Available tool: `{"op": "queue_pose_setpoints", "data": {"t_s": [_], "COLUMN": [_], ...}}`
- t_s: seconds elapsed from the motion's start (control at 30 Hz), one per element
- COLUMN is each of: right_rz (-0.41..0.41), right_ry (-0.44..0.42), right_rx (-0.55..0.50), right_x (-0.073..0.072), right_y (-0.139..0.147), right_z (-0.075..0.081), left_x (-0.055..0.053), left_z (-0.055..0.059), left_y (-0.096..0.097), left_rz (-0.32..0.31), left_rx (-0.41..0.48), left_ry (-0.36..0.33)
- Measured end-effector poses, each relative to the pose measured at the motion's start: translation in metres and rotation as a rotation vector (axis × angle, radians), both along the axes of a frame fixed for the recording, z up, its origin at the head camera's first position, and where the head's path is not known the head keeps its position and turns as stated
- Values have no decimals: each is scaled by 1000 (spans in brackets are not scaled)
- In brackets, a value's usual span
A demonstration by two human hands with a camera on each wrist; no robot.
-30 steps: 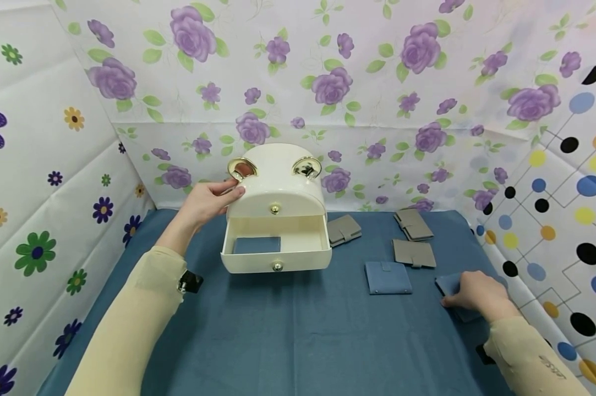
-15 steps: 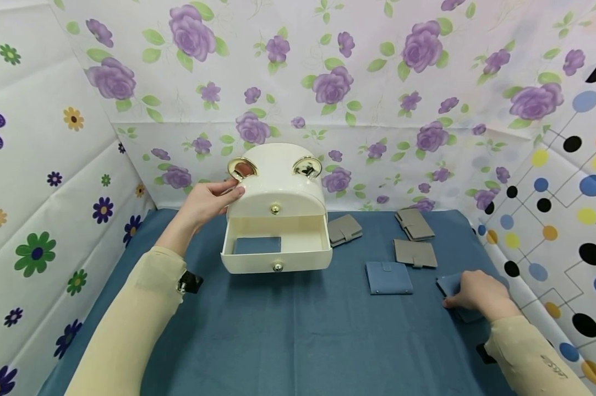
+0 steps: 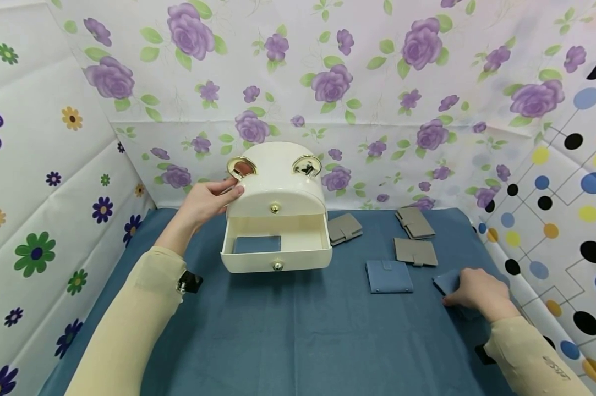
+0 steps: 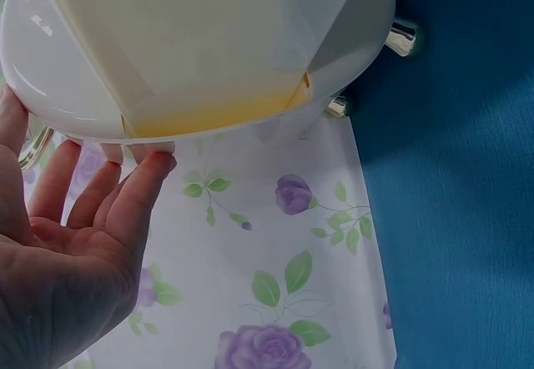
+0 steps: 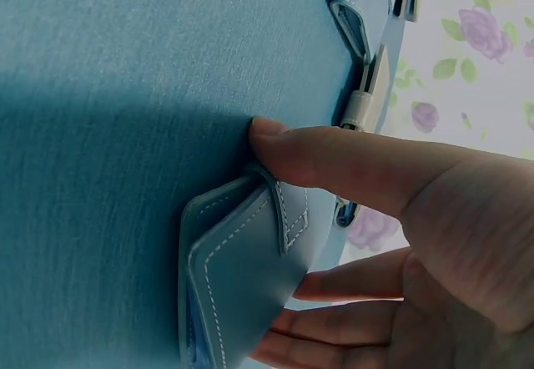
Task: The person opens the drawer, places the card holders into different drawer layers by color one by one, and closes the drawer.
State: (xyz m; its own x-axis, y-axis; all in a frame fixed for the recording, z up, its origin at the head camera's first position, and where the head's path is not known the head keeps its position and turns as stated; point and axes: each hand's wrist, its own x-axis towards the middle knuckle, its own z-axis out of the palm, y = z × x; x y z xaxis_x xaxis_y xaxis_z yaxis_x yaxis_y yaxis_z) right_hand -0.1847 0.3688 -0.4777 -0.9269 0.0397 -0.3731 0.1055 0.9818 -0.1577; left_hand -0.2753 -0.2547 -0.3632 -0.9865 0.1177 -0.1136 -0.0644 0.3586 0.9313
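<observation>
A cream storage box [image 3: 283,184] with gold ear-shaped trims stands at the back, its lower drawer [image 3: 305,236] pulled out. Inside the drawer's left part lies a flat blue piece [image 3: 258,244]. My left hand [image 3: 203,206] grips the box's left side, thumb on the front and fingers behind; in the left wrist view the fingertips [image 4: 154,164] touch its shell. At the far right, my right hand [image 3: 481,294] holds a blue wallet [image 3: 446,282] by its edges. The right wrist view shows the thumb at the strap of this wallet [image 5: 242,260], its covers slightly parted.
Another blue wallet [image 3: 389,276] lies flat left of my right hand. Behind it are two grey wallets [image 3: 415,252] [image 3: 414,223], and a third grey wallet [image 3: 345,229] sits against the box's right side. Patterned cloth walls [image 3: 298,99] enclose the blue-covered table [image 3: 258,330].
The blue wallet under my right hand has shifted and turned slightly, its left corner now a little further left. My left hand and the storage box have stayed in place.
</observation>
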Motion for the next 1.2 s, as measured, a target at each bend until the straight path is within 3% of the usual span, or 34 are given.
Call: {"op": "queue_pose_setpoints", "data": {"t_s": [0.63, 1.2], "right_rz": [8, 126], "right_ry": [31, 208], "right_rx": [-10, -25], "right_x": [-3, -5], "right_y": [2, -9], "right_z": [5, 9], "left_x": [-1, 0], "left_z": [3, 1], "left_y": [2, 0], "left_rz": [-12, -2], "left_rx": [-4, -7], "left_ry": [4, -8]}}
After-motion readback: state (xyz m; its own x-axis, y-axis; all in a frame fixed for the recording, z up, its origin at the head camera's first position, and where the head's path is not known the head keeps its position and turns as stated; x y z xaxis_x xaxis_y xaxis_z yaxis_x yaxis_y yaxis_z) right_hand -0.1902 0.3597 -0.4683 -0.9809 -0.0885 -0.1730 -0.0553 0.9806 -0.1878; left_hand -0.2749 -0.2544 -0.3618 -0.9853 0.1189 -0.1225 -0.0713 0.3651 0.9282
